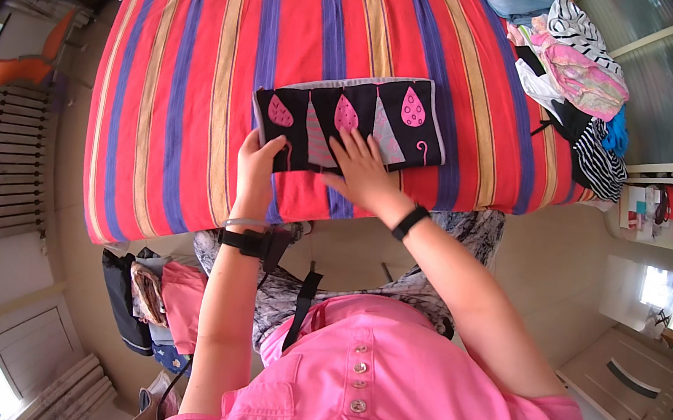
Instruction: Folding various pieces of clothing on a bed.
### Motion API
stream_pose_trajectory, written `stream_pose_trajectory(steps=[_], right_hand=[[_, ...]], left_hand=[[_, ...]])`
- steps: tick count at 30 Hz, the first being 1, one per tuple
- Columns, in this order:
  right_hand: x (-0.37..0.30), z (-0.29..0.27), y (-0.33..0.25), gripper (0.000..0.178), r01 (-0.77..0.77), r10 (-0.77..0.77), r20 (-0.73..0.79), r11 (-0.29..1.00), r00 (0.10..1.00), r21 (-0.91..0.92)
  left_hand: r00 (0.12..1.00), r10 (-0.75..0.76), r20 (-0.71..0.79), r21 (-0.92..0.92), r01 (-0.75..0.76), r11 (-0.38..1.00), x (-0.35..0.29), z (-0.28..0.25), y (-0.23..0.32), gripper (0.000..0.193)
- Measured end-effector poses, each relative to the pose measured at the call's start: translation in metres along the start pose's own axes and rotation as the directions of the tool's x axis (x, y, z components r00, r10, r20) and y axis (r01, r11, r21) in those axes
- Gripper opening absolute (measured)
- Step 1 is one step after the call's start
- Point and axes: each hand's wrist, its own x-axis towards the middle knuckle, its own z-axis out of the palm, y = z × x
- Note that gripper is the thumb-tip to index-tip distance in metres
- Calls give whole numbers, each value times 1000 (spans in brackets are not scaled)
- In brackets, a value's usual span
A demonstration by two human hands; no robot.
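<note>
A folded black piece of fabric [373,113] with pink drop shapes, grey-pink triangles and a grey edge lies flat near the front edge of the bed. At its near left corner, my left hand [257,172] pinches the cloth with the thumb on top; the other fingers are partly hidden. My right hand [365,175] rests flat on the middle of the fabric, fingers stretched out and apart. It covers part of the printed pattern.
A red, blue and yellow striped bedspread [293,26] covers the bed. Heaped clothes [579,80] lie at its far right corner. Below left, a pile of folded clothes [179,304] sits beside my legs. An orange chair [23,71] stands at the left, and a shelf [667,215] at the right.
</note>
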Motion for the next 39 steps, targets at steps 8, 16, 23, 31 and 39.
stream_pose_trajectory(steps=[8,16,23,31,39], right_hand=[[-84,-31,-9,43,-80,125,-103,930,987,359],[-87,-76,28,28,-218,268,-519,963,812,156],[-77,-31,64,39,-255,283,-402,959,871,122],[-84,-25,71,35,-159,261,-428,953,865,260],[-72,14,57,56,-324,315,-75,930,946,-176]], left_hand=[[832,295,470,393,-497,774,-8,154,-31,39],[803,287,523,380,-521,764,-27,138,-86,25],[983,149,-107,253,-118,960,-23,99,-100,32],[980,-185,76,-214,197,957,-26,95,-65,26],[952,73,-297,-99,-107,989,-119,-125,8,14]])
